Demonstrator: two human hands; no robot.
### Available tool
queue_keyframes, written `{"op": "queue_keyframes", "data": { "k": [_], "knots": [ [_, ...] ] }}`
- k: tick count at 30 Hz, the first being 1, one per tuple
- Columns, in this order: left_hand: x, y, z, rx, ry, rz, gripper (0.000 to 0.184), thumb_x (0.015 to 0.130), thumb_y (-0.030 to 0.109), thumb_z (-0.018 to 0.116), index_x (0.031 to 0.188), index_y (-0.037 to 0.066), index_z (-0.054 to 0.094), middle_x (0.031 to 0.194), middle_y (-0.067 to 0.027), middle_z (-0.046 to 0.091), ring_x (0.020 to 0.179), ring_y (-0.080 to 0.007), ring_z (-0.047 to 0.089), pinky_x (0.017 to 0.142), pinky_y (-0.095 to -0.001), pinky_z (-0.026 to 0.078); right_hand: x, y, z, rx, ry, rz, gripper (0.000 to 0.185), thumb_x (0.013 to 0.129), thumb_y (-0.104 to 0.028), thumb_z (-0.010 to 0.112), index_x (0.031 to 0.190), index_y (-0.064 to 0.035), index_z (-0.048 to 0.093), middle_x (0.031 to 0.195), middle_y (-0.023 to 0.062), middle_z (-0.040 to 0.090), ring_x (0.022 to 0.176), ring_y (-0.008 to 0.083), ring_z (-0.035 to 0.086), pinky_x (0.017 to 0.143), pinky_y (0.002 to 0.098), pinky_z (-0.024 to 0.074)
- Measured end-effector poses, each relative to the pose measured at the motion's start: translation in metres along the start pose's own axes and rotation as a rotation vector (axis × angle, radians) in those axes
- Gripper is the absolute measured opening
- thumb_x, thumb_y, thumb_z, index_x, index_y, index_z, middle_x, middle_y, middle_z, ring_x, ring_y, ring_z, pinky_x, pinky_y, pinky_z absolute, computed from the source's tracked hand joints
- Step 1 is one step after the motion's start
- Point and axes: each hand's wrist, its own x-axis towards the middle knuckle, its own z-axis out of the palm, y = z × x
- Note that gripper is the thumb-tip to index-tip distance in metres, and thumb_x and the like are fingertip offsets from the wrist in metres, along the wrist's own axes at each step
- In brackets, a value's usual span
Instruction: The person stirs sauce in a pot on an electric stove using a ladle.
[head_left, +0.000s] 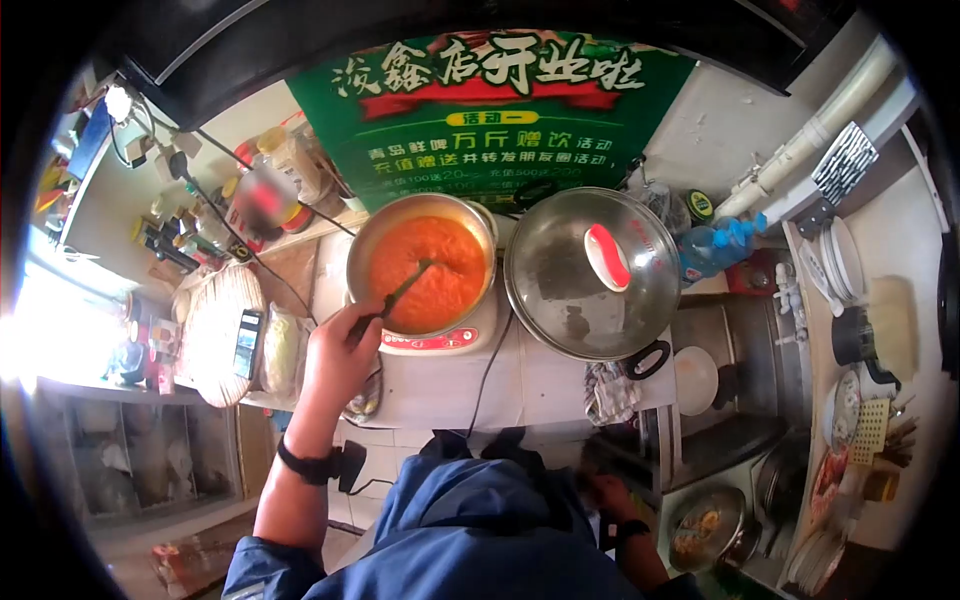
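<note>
My left hand is closed around the handle of a dark, slim utensil. Its far end dips into orange-red soup, so I cannot make out what kind it is. The soup fills much of a metal pot, which sits on a white electric cooker base with a red control panel. Low beside my body on the right is my right hand; it lies in shadow and its fingers are unclear.
Right of the pot stands a large pan with a glass lid and red-white knob. A cable crosses the white table. Folded cloths lie at its edge. A phone is at left, a frying pan at lower right.
</note>
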Motion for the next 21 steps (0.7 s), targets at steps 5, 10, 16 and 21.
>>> {"op": "queue_keyframes", "data": {
  "k": [5,10,16,21],
  "knots": [
    [-0.033,0.018,-0.017,-0.026,-0.044,-0.085,0.023,0.096,0.008,0.070,0.117,0.000,0.074,0.095,-0.0153,0.077,0.082,-0.0190,0.074,0.076,-0.0302,0.058,0.024,0.019,-0.010,-0.095,0.042,0.071,0.036,0.102,-0.034,0.066,0.127,-0.0093,0.076,0.112,0.0163,0.076,0.091,0.0273,0.073,0.081,0.0443,0.0577],
    [-0.026,0.014,0.004,0.027,0.010,-0.032,0.024,0.097,0.007,0.069,0.119,-0.001,0.073,0.098,-0.0169,0.077,0.086,-0.0182,0.074,0.079,-0.0321,0.058,0.040,0.029,-0.027,-0.314,0.057,-0.225,0.039,0.105,-0.037,0.054,0.091,-0.0045,0.071,0.084,0.0128,0.070,0.075,0.0256,0.068,0.071,0.0415,0.0544],
    [-0.039,0.022,-0.035,0.012,-0.008,-0.206,0.022,0.097,0.005,0.067,0.117,-0.005,0.073,0.098,-0.0131,0.075,0.088,-0.0186,0.068,0.081,-0.0345,0.056,0.066,0.043,-0.036,-0.606,-0.070,-0.630,0.027,0.100,-0.023,0.059,0.115,-0.0060,0.074,0.105,0.0181,0.074,0.094,0.0338,0.071,0.085,0.0484,0.0578],
    [-0.016,-0.056,-0.002,0.033,-0.061,0.199,0.026,0.106,0.012,0.061,0.125,-0.002,0.073,0.109,-0.0132,0.077,0.086,-0.0203,0.068,0.080,-0.0351,0.056,0.109,0.094,-0.005,-0.347,0.062,-0.579,0.026,0.092,-0.020,0.067,0.114,-0.0053,0.071,0.100,0.0186,0.072,0.095,0.0398,0.070,0.081,0.0531,0.0565]
  ]
}}
